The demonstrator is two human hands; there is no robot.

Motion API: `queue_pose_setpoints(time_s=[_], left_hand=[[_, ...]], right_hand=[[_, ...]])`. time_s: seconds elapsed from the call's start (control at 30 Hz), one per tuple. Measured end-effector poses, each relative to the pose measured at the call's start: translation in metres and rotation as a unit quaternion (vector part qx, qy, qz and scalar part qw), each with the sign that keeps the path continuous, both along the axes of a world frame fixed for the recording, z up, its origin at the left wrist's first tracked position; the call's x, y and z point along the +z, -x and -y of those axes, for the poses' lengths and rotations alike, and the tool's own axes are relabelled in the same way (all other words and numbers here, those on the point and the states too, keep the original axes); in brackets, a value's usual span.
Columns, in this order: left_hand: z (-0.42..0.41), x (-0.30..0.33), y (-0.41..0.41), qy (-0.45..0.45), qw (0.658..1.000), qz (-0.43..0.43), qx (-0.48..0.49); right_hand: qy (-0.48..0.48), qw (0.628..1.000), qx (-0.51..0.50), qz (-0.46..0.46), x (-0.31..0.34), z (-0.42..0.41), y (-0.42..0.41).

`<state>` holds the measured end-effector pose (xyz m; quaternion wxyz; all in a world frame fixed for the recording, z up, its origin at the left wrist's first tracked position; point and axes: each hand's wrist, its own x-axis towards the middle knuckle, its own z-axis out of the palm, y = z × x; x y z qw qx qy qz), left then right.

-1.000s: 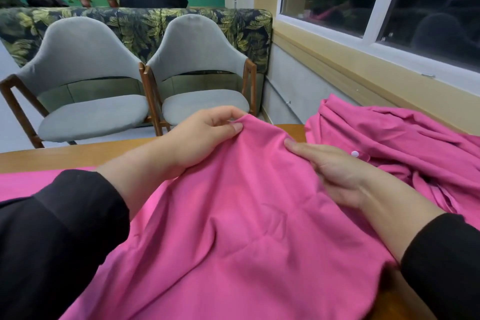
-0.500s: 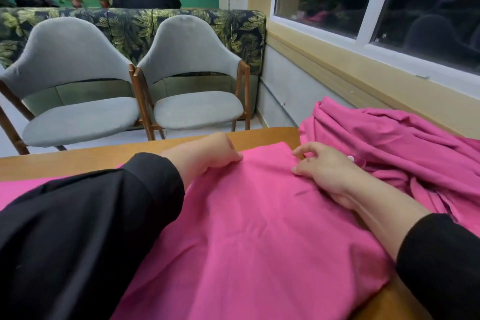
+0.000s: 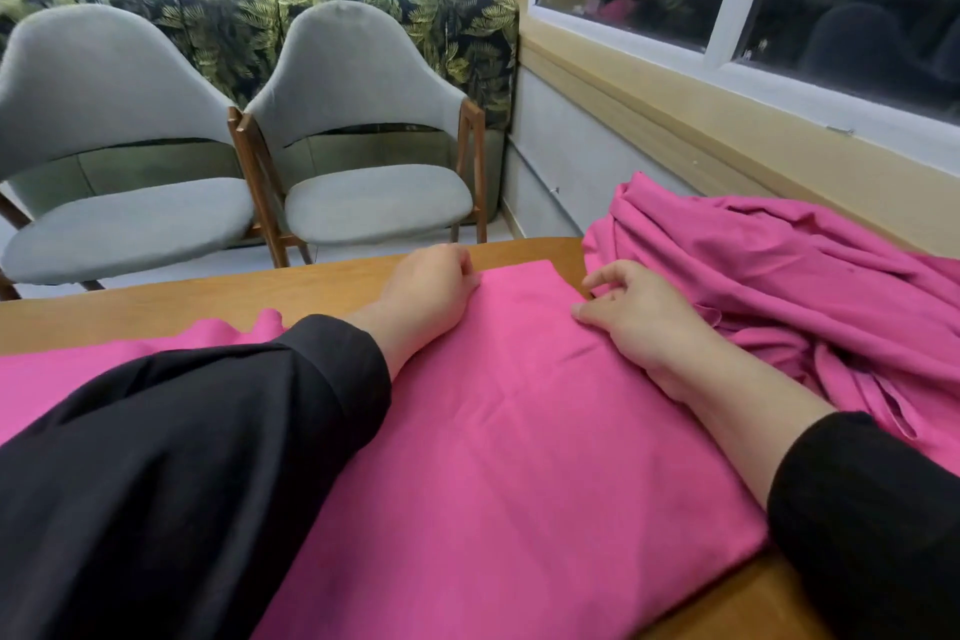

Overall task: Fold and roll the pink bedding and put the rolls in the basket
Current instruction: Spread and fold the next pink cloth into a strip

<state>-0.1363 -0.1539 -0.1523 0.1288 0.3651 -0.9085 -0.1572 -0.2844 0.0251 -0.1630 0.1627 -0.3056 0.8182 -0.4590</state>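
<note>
A pink sheet [image 3: 519, 431] lies folded flat on the wooden table [image 3: 208, 291], its far edge close to the table's far side. My left hand [image 3: 431, 283] rests curled on the sheet's far left corner, pinching the cloth. My right hand [image 3: 639, 314] presses on the far right part of the sheet, fingers bent and slightly apart. A second, darker pink piece of bedding [image 3: 779, 276] sits crumpled in a heap to the right, touching my right hand. No basket is in view.
Two grey chairs [image 3: 363, 146] stand beyond the table's far edge, with a leaf-patterned sofa back behind them. A wall with a window sill [image 3: 727, 120] runs along the right. A person in dark clothes sits at the back, facing away.
Both hands have laid the lifted fold of pink sheet down flat on the table and moved forward to its far edge. The sheet is now smooth.
</note>
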Motion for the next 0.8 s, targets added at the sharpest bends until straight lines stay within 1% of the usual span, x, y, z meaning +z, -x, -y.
queue_pose_setpoints(time_s=[0.07, 0.13, 0.17, 0.2, 0.23, 0.27, 0.33, 0.37, 0.4, 0.5, 0.57, 0.6, 0.67, 0.73, 0.8], left_hand=[[-0.008, 0.007, -0.004, 0.026, 1.000, 0.008, 0.004], [-0.025, 0.021, -0.009, 0.133, 0.990, 0.044, -0.021], [-0.038, 0.028, -0.012, 0.184, 0.981, 0.045, -0.044], [-0.055, 0.032, -0.015, 0.200, 0.976, 0.035, -0.074], [-0.074, 0.033, -0.018, 0.182, 0.977, 0.041, -0.100], [-0.091, 0.030, -0.020, 0.147, 0.980, 0.068, -0.119], [-0.119, 0.013, -0.024, 0.069, 0.975, 0.164, -0.133], [-0.127, 0.002, -0.027, 0.049, 0.972, 0.187, -0.134], [-0.131, -0.006, -0.030, 0.044, 0.973, 0.183, -0.129], [-0.133, -0.016, -0.036, 0.072, 0.982, 0.123, -0.123], [-0.132, -0.015, -0.037, 0.074, 0.982, 0.119, -0.127], [-0.132, -0.015, -0.037, 0.072, 0.982, 0.122, -0.125], [-0.132, -0.013, -0.037, 0.071, 0.980, 0.133, -0.126], [-0.132, -0.012, -0.037, 0.062, 0.980, 0.137, -0.129], [-0.131, -0.009, -0.039, 0.019, 0.986, 0.091, -0.141]], right_hand=[[-0.004, 0.999, 0.017, 0.033, 0.008, -0.011, -0.001], [-0.014, 0.998, 0.041, 0.053, 0.017, -0.028, -0.005], [-0.020, 0.997, 0.051, 0.054, 0.022, -0.039, -0.009], [-0.027, 0.996, 0.061, 0.056, 0.028, -0.050, -0.013], [-0.030, 0.994, 0.076, 0.066, 0.032, -0.061, -0.019], [-0.030, 0.991, 0.093, 0.088, 0.036, -0.072, -0.024], [-0.034, 0.979, 0.131, 0.153, 0.041, -0.093, -0.033], [-0.044, 0.972, 0.150, 0.174, 0.042, -0.102, -0.037], [-0.058, 0.969, 0.162, 0.176, 0.041, -0.110, -0.040], [-0.102, 0.977, 0.131, 0.133, 0.036, -0.128, -0.042], [-0.116, 0.981, 0.107, 0.115, 0.033, -0.133, -0.043], [-0.130, 0.983, 0.096, 0.091, 0.031, -0.134, -0.042], [-0.175, 0.981, 0.084, 0.017, 0.032, -0.133, -0.044], [-0.222, 0.970, 0.078, -0.059, 0.036, -0.132, -0.048], [-0.261, 0.950, 0.071, -0.157, 0.039, -0.129, -0.055]])
